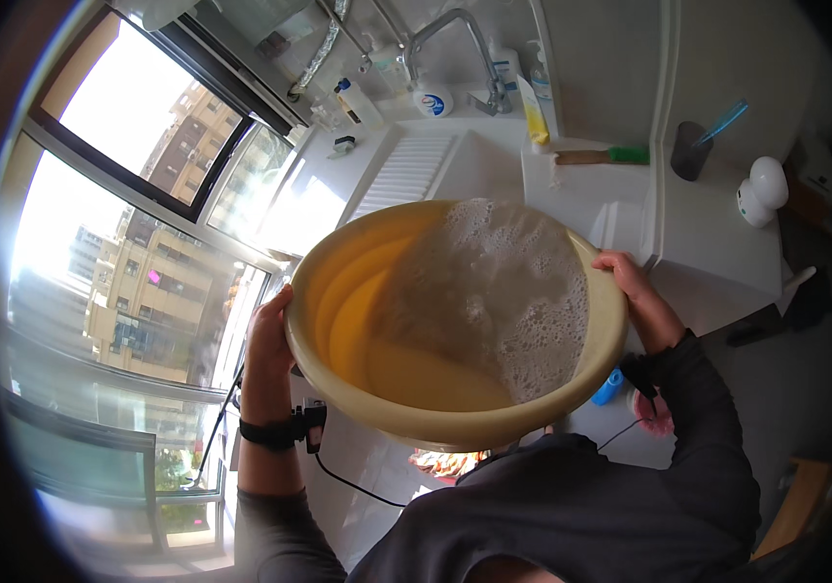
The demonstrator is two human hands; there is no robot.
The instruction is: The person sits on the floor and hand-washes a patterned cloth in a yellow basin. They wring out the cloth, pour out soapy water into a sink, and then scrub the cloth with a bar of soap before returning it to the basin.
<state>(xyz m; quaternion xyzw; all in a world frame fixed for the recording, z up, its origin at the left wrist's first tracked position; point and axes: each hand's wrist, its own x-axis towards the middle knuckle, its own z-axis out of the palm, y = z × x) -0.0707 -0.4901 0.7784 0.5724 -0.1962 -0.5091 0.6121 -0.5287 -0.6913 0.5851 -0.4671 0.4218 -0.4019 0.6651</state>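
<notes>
A large cream-yellow plastic basin (460, 430) is held up in front of me, over the laundry sink. Grey, soapy water (460, 306) with foam lies in it, gathered towards its right and far side, so the basin looks tilted. My left hand (269, 328) grips the rim at the left, its fingers partly hidden under the basin. At the right, my right hand (627, 275) holds the rim, with some fingers over the edge. Beyond the basin a white ribbed washboard (409, 167) forms part of the sink. What lies under the basin is hidden.
A metal faucet (492, 80) stands behind the sink, near a white bottle (432, 100) and a yellow-and-white tube (535, 120). On the right ledge are a brush with green bristles (627, 154), a dark cup (689, 153) and a white rounded object (758, 193). Windows (168, 291) line the left.
</notes>
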